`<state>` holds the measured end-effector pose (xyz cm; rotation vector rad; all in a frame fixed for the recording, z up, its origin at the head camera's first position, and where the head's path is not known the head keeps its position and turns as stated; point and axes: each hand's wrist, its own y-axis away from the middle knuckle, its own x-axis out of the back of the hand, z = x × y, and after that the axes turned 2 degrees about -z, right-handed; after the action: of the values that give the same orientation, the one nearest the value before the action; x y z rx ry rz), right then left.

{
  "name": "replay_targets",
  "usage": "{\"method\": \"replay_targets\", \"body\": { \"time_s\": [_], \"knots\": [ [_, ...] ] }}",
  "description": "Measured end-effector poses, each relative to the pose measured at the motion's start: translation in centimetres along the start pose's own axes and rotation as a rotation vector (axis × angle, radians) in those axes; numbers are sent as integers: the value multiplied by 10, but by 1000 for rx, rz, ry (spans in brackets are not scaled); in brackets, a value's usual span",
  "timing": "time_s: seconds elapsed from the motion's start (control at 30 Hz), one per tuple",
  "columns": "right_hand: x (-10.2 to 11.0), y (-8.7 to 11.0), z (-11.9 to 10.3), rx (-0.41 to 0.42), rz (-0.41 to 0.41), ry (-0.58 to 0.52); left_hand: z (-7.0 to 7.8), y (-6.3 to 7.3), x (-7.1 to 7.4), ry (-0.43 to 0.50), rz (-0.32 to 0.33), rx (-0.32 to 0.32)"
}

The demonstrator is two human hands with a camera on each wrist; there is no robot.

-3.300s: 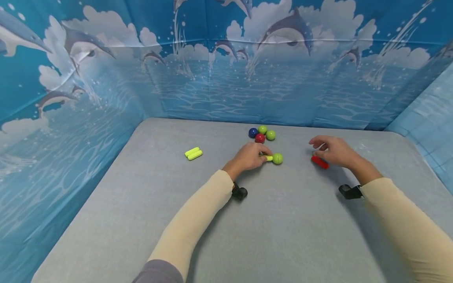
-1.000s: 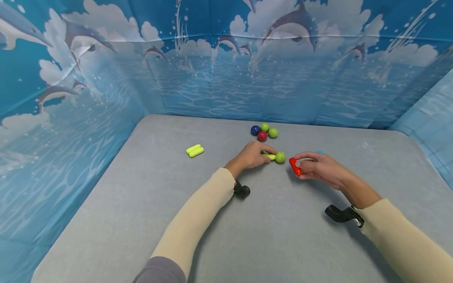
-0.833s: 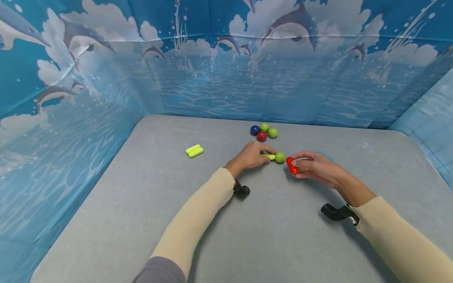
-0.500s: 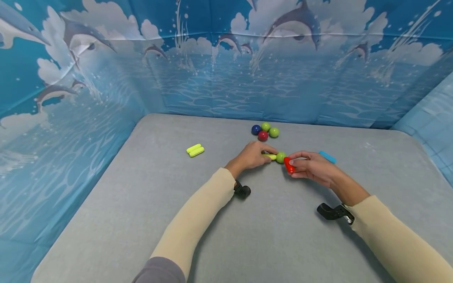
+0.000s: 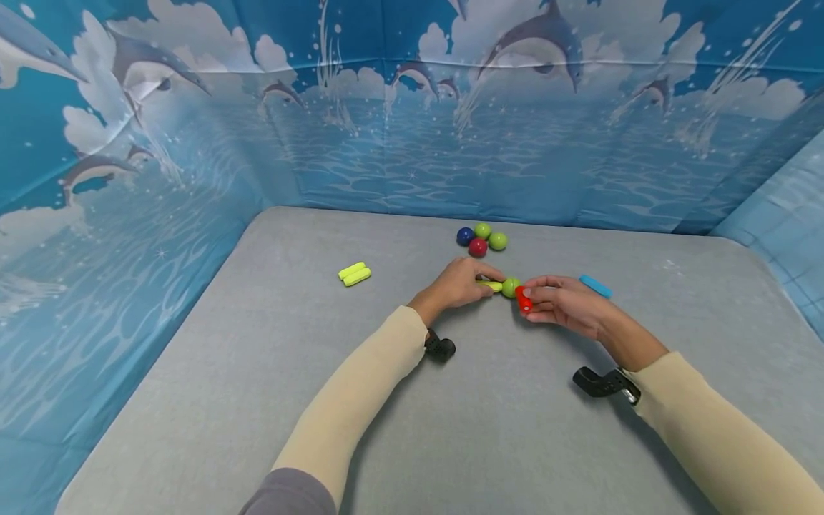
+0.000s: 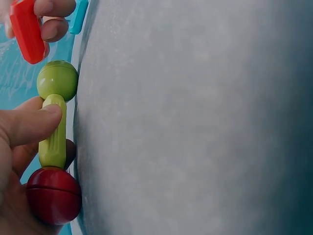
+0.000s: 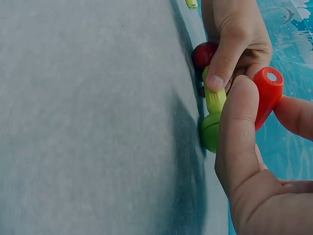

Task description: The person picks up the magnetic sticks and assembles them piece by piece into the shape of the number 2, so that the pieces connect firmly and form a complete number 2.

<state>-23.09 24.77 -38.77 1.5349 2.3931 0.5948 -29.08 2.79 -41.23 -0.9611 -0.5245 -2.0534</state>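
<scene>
1. Toward the far side of the grey tabletop, the left hand pinches a yellow-green rod that has a dark red ball at one end and a green ball at the other; best to keep this grip firm and still
2. The right hand grips a red rod just beside the green ball; whether they touch, I cannot tell
3. For a sound join, an end face like the one showing a silvery disc should probably meet the ball, not the rod's side, with fingers clear of it
4. A sideways shove could knock the green ball loose, so a slow approach seems wise
5. Compared with about three seconds ago, the red rod has left its spot farther right, the blue rod now shows, and the left hand's hold looks much the same
</scene>
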Motion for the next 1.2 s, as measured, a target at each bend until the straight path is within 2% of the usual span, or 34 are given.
{"method": "replay_targets", "body": {
  "time_s": [0.37, 0.7, 0.93, 1.2],
  "knots": [
    [-2, -3, 0, -15, -14, -93, 1, -1, -2, 4, -1, 9],
    [-2, -6, 3, -9, 0, -97, 0, -1, -2, -7, 13, 2],
    [-5, -7, 2, -6, 0, -45, -2, 1, 2, -29, 2, 1],
    [7, -5, 4, 0, 15, 107, -2, 2, 3, -18, -7, 4]
  ]
}}
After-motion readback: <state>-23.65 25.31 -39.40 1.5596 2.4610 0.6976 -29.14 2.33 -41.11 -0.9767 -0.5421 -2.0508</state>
